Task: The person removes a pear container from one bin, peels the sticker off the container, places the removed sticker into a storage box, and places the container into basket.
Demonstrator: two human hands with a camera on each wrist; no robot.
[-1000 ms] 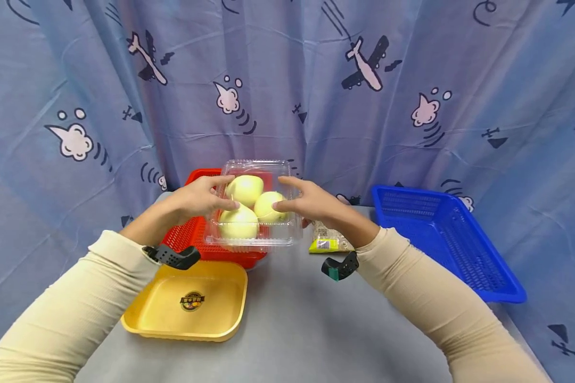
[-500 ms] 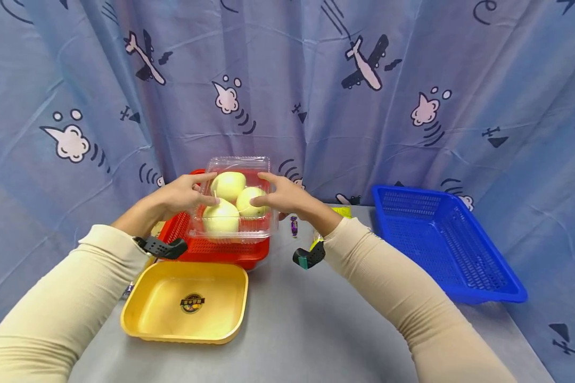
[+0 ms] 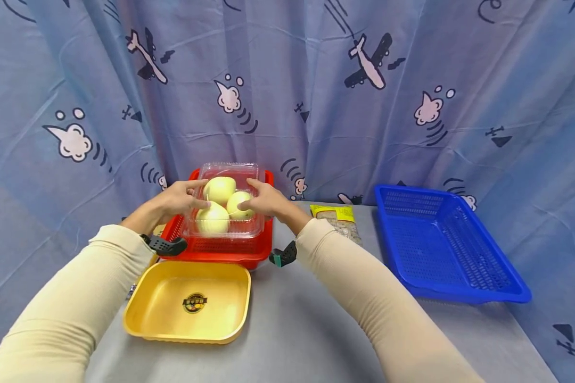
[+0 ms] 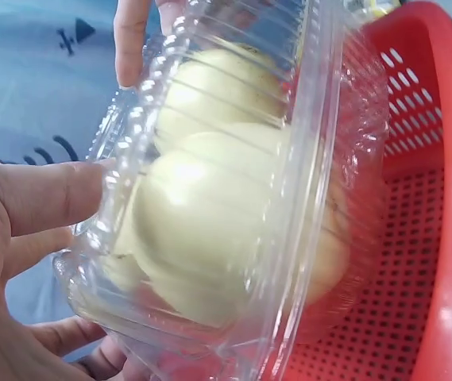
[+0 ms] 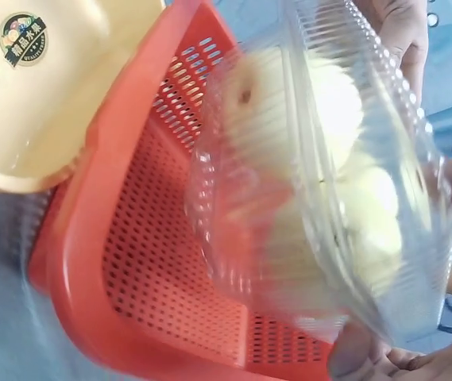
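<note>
A clear plastic clamshell box (image 3: 249, 230) holds three round, pale yellow fruits (image 3: 220, 190) that look like pears. My left hand (image 3: 178, 201) grips its left side, and my right hand (image 3: 269, 203) grips the right side, thumbs toward me. The box hangs tilted over the red perforated basket (image 3: 268, 242), its top face turned toward the head camera. Both wrist views show the box above the basket's opening, with basket floor (image 5: 154, 238) visible below. Fingers of both hands curl round the box edges; some fingertips are hidden behind it.
In front of the red basket stands a yellow tray (image 3: 163, 314) with a round label. A blue perforated basket (image 3: 426, 250) is on the right. Between the baskets lies a yellow-topped packet (image 3: 342, 223). Behind the grey table (image 3: 306, 324) hangs a patterned curtain (image 3: 278, 80).
Both hands have carried the fruit box leftward, then slightly lower, over the red basket. The right forearm has swung left, uncovering more of the yellow-topped packet. The baskets and tray stay put.
</note>
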